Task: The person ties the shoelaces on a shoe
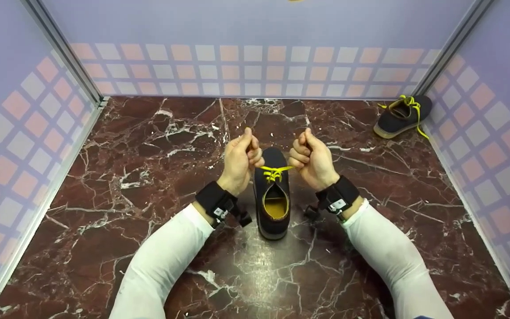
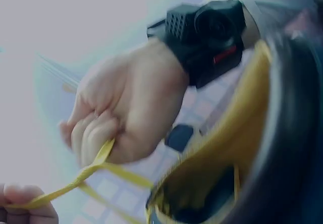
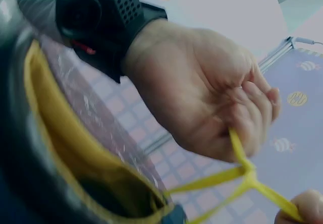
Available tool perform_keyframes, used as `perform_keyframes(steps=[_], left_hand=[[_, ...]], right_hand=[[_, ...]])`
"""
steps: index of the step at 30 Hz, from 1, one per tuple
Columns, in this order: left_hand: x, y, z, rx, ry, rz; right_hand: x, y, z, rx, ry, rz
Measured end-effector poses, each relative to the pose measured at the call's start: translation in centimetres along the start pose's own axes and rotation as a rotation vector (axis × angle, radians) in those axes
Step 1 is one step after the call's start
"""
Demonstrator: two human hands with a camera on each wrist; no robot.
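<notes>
As left hand [image 1: 239, 165] clenches lace [image 3: 249, 177], right hand [image 1: 316, 162] matches.

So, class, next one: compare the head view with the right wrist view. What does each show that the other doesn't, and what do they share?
Only the head view shows the second shoe, in the far right corner, and the left sleeve.

Only the right wrist view shows candy drawings on the wall.

Both show the near shoe, its yellow lace, the right hand and the left hand, each hand gripping the lace.
</notes>
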State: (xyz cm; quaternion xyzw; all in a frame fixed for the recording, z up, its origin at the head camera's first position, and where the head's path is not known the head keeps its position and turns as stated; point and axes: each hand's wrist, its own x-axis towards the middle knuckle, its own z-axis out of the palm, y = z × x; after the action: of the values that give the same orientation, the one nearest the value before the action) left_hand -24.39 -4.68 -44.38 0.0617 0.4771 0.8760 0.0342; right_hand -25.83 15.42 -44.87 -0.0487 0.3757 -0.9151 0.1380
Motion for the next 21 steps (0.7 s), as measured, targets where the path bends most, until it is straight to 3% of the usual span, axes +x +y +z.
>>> perform_keyframes(steps=[5,12,15,19,21], left_hand=[[0.6,0.0,-2.3,0.129,-0.011,-0.030],[0.5,-0.4,-5.6,0.345,0.098,-0.178],[0.6,-0.6,-6.3,0.402,0.107,-0.195],[0.7,-0.8,-6.7,0.490,0.069,-0.200],[0.6,-0.9,-6.7,0.591,0.026,-0.178]], right_hand=[[-0.1,-0.8,-1.9,-0.136,0.030,0.008],[-0.7,-0.5,-5.6,-0.427,0.037,0.148],[-0.9,-0.1,-6.2,-0.511,0.013,0.177],[-0.8,0.3,-6.3,-0.599,-0.037,0.137],[-0.8,0.3,-6.3,-0.702,-0.063,0.074]])
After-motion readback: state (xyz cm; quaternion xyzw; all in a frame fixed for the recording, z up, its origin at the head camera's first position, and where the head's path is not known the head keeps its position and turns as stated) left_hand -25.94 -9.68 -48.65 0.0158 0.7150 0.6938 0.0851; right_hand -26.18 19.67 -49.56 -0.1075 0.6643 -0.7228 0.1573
